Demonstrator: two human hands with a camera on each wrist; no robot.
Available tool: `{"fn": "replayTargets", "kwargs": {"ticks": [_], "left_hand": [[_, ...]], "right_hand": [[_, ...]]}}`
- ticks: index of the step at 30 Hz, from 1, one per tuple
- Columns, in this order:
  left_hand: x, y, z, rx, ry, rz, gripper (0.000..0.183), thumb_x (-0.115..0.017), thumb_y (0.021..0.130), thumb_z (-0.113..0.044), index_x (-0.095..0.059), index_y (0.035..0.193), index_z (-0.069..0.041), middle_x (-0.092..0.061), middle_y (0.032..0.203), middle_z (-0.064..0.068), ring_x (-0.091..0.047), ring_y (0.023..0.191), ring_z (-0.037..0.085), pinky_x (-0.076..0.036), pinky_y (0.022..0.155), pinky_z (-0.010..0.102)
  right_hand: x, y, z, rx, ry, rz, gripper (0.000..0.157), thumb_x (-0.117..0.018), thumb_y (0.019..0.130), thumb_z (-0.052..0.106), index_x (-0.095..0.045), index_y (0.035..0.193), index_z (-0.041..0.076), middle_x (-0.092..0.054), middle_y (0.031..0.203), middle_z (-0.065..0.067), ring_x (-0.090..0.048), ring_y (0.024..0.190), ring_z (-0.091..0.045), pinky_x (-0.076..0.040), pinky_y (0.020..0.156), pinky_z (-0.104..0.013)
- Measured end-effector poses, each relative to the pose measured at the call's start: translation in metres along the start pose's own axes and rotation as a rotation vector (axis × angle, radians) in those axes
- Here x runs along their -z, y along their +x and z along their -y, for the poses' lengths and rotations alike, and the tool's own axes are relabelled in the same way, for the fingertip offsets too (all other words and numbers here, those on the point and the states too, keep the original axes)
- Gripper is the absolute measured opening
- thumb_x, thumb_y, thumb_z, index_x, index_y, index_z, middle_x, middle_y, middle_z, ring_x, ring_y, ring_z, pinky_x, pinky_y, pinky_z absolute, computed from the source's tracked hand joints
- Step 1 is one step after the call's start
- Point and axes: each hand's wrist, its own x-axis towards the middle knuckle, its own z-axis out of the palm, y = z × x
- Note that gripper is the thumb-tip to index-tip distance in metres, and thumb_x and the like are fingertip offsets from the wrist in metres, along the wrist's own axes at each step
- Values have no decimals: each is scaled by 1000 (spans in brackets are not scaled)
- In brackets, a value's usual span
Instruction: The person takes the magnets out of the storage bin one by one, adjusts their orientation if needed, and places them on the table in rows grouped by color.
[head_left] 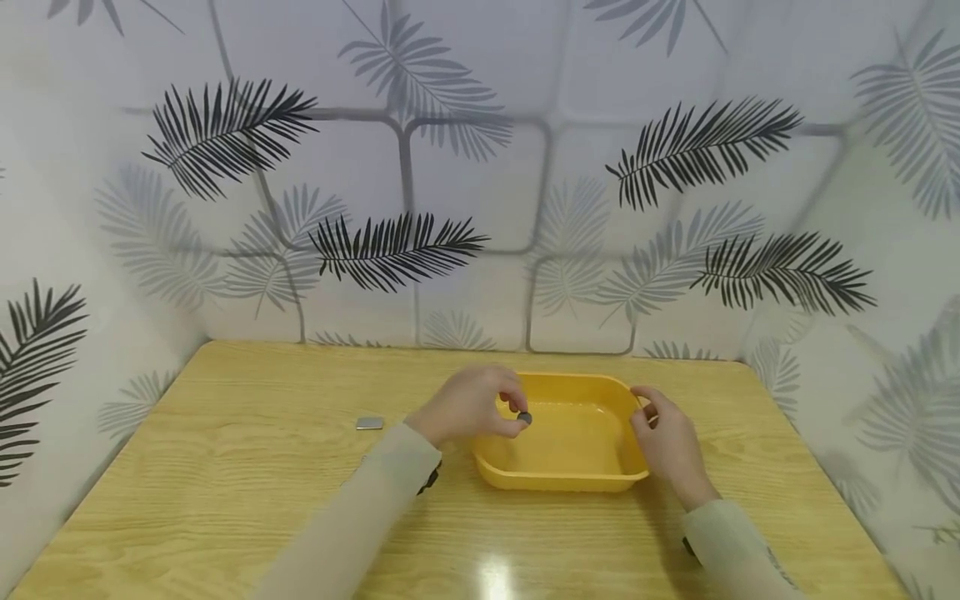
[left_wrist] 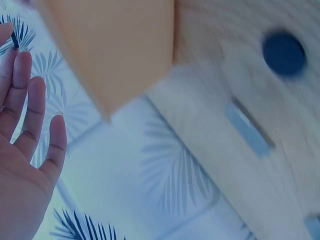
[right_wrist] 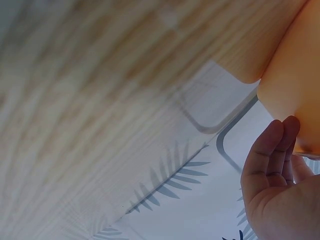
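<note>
My left hand (head_left: pixel 476 404) pinches a small dark round disc (head_left: pixel 524 418) between thumb and fingertips, over the left part of a yellow plastic tray (head_left: pixel 562 482). In the left wrist view that disc (left_wrist: pixel 15 41) appears edge-on at the fingertips, and the other fingers (left_wrist: pixel 35 107) are loosely extended. At the tray's right end, my right hand (head_left: pixel 672 446) holds the rim. The right wrist view shows its fingers (right_wrist: pixel 272 145) against the tray's outer wall (right_wrist: pixel 295 75), with the thumb partly hidden behind them.
A small silver rectangular piece (head_left: pixel 369 423) lies on the wooden table (head_left: pixel 225 467), left of the tray. The left wrist view also shows a dark round disc (left_wrist: pixel 284 53) on the table and another greyish piece (left_wrist: pixel 313 227) at the frame's edge. A leaf-patterned wall (head_left: pixel 480 292) stands behind.
</note>
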Motion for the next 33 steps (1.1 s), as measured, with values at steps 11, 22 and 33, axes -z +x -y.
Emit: {"fn": "replayTargets", "kwargs": {"ticks": [11, 22, 33], "left_hand": [[32, -34, 23, 73, 64, -60, 8, -82, 85, -29, -76, 87, -25, -68, 89, -10, -62, 83, 10, -51, 76, 26], [58, -91, 50, 131, 122, -121, 8, -82, 83, -24, -75, 86, -25, -67, 87, -12, -61, 84, 8, -54, 79, 32], [57, -155, 89, 254, 151, -137, 13, -86, 81, -20, -75, 84, -26, -66, 84, -12, -64, 82, 16, -53, 74, 30]], "right_hand": [[1, 1, -1, 0, -3, -4, 42, -49, 104, 14, -53, 145, 5, -67, 105, -19, -61, 81, -24, -48, 59, -27], [1, 0, -1, 12, 25, 9, 42, -47, 105, 14, -53, 146, 6, -66, 103, -19, -57, 74, -20, -46, 55, -27], [-1, 0, -1, 13, 17, 1, 42, -48, 105, 14, -53, 146, 5, -66, 103, -19, -57, 74, -20, -46, 55, -26]]}}
